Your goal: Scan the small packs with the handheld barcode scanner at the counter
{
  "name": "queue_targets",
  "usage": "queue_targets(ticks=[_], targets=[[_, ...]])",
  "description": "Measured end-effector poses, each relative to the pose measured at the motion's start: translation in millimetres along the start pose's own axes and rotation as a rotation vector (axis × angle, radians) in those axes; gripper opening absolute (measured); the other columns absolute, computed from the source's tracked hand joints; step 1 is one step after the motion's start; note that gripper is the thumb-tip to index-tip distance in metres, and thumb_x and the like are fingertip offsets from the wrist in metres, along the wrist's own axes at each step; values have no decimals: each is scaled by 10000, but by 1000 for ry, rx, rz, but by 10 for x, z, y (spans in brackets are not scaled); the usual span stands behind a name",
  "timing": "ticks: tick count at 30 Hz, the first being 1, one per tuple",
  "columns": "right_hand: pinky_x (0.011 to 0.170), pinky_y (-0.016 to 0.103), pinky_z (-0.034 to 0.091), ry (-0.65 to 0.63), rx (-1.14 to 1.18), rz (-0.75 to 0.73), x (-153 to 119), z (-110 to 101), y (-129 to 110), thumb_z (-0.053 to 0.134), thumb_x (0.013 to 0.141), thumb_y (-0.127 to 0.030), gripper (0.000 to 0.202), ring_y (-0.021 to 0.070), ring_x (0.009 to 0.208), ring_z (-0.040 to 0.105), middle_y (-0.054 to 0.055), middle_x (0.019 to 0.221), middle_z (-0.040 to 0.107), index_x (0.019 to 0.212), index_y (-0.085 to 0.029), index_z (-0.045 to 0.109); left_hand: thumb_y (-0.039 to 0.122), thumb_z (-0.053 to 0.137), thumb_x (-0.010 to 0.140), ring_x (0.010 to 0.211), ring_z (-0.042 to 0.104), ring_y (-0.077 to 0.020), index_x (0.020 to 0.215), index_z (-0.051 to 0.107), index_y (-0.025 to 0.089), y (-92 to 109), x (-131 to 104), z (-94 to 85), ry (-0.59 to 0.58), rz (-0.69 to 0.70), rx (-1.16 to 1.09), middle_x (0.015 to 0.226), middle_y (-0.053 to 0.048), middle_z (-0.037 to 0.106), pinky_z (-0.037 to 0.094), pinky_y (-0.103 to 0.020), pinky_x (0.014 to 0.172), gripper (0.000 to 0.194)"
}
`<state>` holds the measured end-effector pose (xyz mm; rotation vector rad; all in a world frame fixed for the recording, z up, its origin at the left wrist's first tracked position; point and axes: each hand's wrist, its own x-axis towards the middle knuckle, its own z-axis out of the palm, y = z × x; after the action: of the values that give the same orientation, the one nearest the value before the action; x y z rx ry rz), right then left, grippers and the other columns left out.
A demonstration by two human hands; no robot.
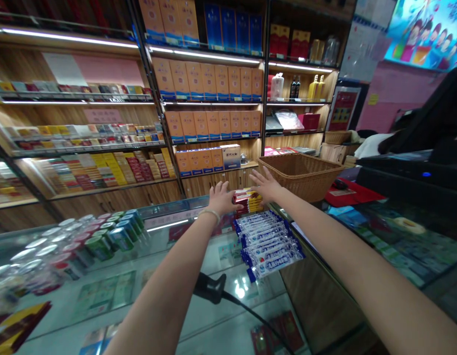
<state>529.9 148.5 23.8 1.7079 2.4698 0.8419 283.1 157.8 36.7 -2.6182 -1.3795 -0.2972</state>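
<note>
My left hand (pixel 221 198), with a band around its wrist, reaches over the glass counter, fingers spread and thumb beside a stack of red and yellow packets (pixel 247 201). On the stack's other side is my right hand (pixel 266 187), its fingers apart and stretched out. Whether either hand presses on the stack I cannot tell. Nearer to me, an overlapping row of blue and white wrapped bars (pixel 269 241) lies on the counter. A black corded handheld device (pixel 210 288), partly hidden by my left forearm, rests on the glass.
Rows of cans (pixel 102 241) stand on the left of the glass counter (pixel 199 325). A wicker basket (pixel 306 180) sits beyond my right hand. At right are a red mat (pixel 349 195) and a black machine (pixel 409 182). Shelves of orange boxes (pixel 213 125) line the back wall.
</note>
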Motion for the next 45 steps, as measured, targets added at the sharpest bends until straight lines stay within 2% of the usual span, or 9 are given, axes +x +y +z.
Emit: queue_targets(ticks=[6,10,13,19,23,27,31,40,45], targets=[[1230,707,-109,-115,29,5,184,122,8,888,600,-513,728,404,1615,153,129,1691,377,1279,-286,752,739,672,802,1603,193,-403,1331,700,340,-6,70,46,-32,-22,-7,1712,-109,332,193,-662,1253,663],[1241,687,-111,-88,79,19,248,174,-20,906,569,-435,621,401,1608,186,112,1652,450,1165,-290,804,730,686,785,1596,198,-422,1351,692,339,-37,81,46,-54,-22,-25,1711,-121,334,204,-673,1240,687],[1254,671,-109,-81,67,16,259,194,-30,936,497,-387,660,410,1608,180,112,1654,446,1137,-284,815,729,678,787,1594,199,-428,1333,698,360,-56,82,42,-58,-28,-33,1712,-103,338,201,-680,1234,660],[1254,689,-98,-59,15,26,202,137,-69,883,585,-414,626,394,1616,170,110,1654,444,1184,-255,794,680,732,772,1598,202,-406,1351,671,338,-23,58,50,-48,-30,-19,1708,-125,340,212,-664,1234,675],[1273,681,-64,-68,-63,20,103,24,-122,888,571,-401,751,391,1617,169,148,1699,346,1277,-191,743,625,789,745,1596,208,-408,1352,654,295,31,-2,7,-26,-29,-13,1706,-150,332,212,-675,1236,704],[1292,645,-62,52,-21,21,-14,-110,-166,905,578,-375,773,387,1623,140,173,1710,313,1298,-161,723,549,838,721,1601,197,-399,1340,642,273,53,-119,-117,18,-12,-11,1720,-147,302,192,-671,1252,706],[1295,653,-56,142,-21,31,-96,-296,-251,885,635,-437,758,399,1625,106,178,1717,297,1310,-141,707,532,844,730,1605,185,-389,1364,615,259,14,-279,-280,54,-32,-8,1725,-151,284,174,-670,1266,727],[1269,689,-117,221,46,32,-199,-829,-609,866,687,-559,803,423,1628,24,217,1724,251,1315,-105,655,450,876,735,1607,184,-382,1388,584,296,-270,-781,-572,126,-109,-16,1730,-141,270,172,-675,1261,732],[1271,708,-51,286,135,14,-213,-992,-880,820,754,-575,753,409,1624,114,226,1724,243,1331,-134,622,418,880,733,1599,205,-384,1381,591,301,-493,-1099,-638,203,-150,-24,1722,-145,285,171,-684,1254,719]])
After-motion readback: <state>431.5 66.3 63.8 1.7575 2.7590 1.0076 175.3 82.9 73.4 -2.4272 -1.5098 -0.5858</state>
